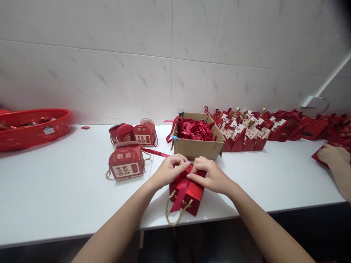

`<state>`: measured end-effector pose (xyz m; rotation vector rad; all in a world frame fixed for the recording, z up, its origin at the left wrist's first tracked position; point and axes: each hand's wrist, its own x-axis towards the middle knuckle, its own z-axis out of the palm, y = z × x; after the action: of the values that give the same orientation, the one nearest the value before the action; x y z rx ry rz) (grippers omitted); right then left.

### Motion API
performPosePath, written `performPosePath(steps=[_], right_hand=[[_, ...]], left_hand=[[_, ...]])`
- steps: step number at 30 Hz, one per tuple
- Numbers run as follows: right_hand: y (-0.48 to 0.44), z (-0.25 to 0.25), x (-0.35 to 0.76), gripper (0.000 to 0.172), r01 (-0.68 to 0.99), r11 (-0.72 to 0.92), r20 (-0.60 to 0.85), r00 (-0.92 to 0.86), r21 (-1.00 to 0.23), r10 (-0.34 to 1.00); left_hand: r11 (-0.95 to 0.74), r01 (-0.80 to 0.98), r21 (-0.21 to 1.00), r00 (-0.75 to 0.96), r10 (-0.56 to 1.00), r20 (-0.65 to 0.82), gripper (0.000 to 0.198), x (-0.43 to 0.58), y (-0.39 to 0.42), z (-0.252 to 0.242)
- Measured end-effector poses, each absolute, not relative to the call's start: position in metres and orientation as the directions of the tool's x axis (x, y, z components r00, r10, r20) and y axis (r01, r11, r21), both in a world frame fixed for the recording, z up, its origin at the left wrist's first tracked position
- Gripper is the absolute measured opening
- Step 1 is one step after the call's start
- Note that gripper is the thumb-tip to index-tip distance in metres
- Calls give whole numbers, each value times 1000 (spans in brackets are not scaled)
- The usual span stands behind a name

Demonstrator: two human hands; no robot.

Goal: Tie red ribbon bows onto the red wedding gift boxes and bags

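Observation:
A red gift box (189, 195) with a gold rope handle (175, 221) stands near the table's front edge. Across its top lies a dark red ribbon (181, 197), one tail hanging down the near side. My left hand (173, 170) is closed at the upper left of the box, thumb and fingers pinched on the ribbon. From the right, my right hand (210, 173) pinches the ribbon too, its fingertips close to the left ones. My fingers partly hide where the ribbon crosses. Another strip of ribbon (156, 152) runs leftward behind my left hand.
Behind the box, a cardboard box (199, 148) holds loose red ribbons. Several red candy boxes (126, 160) stand to the left, near a red basin (55, 126). Rows of tagged red bags (246, 135) line the wall. At far right another person's hand (333, 157) touches a red bag.

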<state>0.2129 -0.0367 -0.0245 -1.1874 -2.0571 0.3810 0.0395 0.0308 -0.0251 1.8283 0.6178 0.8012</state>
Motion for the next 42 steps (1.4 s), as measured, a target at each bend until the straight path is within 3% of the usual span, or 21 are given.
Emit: performPosePath(steps=[10, 12, 17, 22, 27, 33, 37, 42], right_hand=[[-41, -31, 216, 19, 588, 616, 539, -332, -524, 774], [-43, -30, 222, 12, 595, 589, 526, -304, -547, 795], [-53, -27, 248, 24, 624, 437, 440, -162, -648, 883], [-60, -29, 261, 21, 608, 464, 407, -242, -644, 881], [-57, -33, 254, 16, 564, 472, 450, -190, -677, 872], [-53, -34, 248, 20, 563, 504, 486, -197, -655, 852], [-52, -30, 248, 9, 562, 508, 478, -215, -652, 852], [-48, -24, 249, 25, 499, 506, 402, -307, -703, 863]], left_hand=[[-343, 7, 939, 622, 737, 264, 33, 42, 34, -28], [-298, -4, 955, 641, 731, 231, 34, 40, 35, -29], [-197, -4, 980, 691, 708, 145, 36, 36, 36, -30], [-242, -14, 970, 697, 694, 184, 39, 37, 36, -29], [-324, 21, 946, 702, 679, 217, 41, 38, 35, -27], [-278, 22, 960, 690, 699, 187, 41, 37, 38, -31], [-302, 20, 953, 694, 691, 204, 43, 37, 38, -32], [-317, 13, 948, 668, 708, 228, 43, 37, 38, -31]])
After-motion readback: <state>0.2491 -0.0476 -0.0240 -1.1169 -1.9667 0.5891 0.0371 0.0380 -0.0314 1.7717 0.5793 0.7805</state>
